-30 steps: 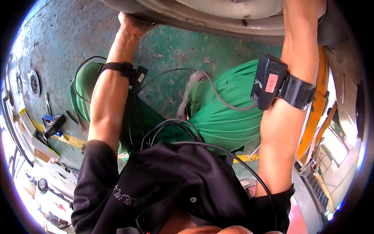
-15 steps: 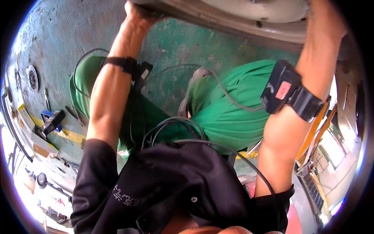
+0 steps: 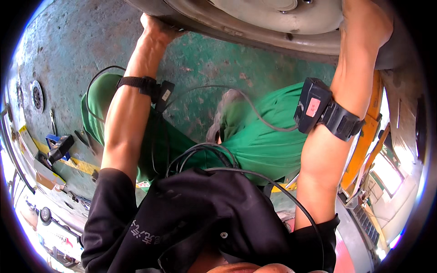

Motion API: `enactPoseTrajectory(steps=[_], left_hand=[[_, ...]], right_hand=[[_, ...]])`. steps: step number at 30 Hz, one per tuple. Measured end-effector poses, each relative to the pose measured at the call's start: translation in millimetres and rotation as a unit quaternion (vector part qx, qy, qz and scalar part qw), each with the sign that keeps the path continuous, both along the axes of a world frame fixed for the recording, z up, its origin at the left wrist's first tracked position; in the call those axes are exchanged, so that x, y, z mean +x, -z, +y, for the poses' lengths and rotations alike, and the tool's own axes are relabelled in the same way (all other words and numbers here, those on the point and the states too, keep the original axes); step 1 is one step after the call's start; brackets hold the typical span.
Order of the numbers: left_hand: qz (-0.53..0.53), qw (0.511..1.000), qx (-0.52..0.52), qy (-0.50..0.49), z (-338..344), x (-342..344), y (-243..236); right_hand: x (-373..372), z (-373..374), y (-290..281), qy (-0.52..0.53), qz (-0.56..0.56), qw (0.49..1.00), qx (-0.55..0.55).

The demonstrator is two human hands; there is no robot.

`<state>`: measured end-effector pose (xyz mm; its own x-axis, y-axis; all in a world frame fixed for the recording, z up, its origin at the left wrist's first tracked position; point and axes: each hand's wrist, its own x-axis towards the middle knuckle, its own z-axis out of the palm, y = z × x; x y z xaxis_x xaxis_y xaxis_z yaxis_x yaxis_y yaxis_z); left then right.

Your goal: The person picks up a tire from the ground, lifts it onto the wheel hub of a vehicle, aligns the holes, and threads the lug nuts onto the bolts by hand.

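Observation:
A large wheel [image 3: 296, 25], with a dark tyre and a pale metal rim and hub, fills the top of the view. My left hand [image 3: 157, 27] grips the tyre's lower left edge, its fingertips partly hidden beneath it. At the upper right, my right hand [image 3: 366, 20] holds the wheel's right side, fingers mostly out of sight. Both forearms carry black strapped devices with cables. My green-trousered legs [image 3: 259, 136] are bent below the wheel.
The worn green floor [image 3: 200, 59] has a round drain-like metal disc [image 3: 37, 96] at left, near pliers [image 3: 52, 120], a blue tool item [image 3: 57, 145] and open boxes [image 3: 32, 150]. An orange metal frame [image 3: 359, 159] stands at right.
The wheel and both hands swung right about half a second ago and have since come partly back left. Both hands have stayed on the wheel.

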<state>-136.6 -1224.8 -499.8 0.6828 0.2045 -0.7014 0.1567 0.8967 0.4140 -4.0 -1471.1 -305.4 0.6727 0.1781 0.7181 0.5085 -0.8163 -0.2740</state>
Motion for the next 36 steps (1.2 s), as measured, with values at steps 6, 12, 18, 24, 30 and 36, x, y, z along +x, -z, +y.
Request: enactPoseTrajectory(steps=[6,12,18,24,30,36], left_hand=[[0.020,1.000,0.020,-0.012,6.6,1.5,-15.9],[0.037,0.999,0.027,-0.022,10.0,7.1,-24.6],[0.012,0.998,0.065,0.008,7.5,6.1,-41.0],[-0.035,0.997,0.075,-0.004,15.4,8.5,-37.2],[-0.108,0.993,0.032,0.033,45.4,4.4,-25.3],[-0.044,0.995,0.082,-0.018,50.6,14.2,7.0]], right_hand=[[4.7,3.7,0.6,0.003,-0.022,1.000,-0.003],[5.6,2.1,1.4,0.000,-0.036,0.999,-0.005],[4.2,3.3,6.9,-0.003,-0.042,0.999,-0.011],[6.5,5.7,6.3,-0.002,-0.044,0.999,-0.008],[7.7,5.3,9.1,0.002,-0.048,0.999,-0.001],[8.1,4.2,11.1,0.015,-0.050,0.999,0.005]])
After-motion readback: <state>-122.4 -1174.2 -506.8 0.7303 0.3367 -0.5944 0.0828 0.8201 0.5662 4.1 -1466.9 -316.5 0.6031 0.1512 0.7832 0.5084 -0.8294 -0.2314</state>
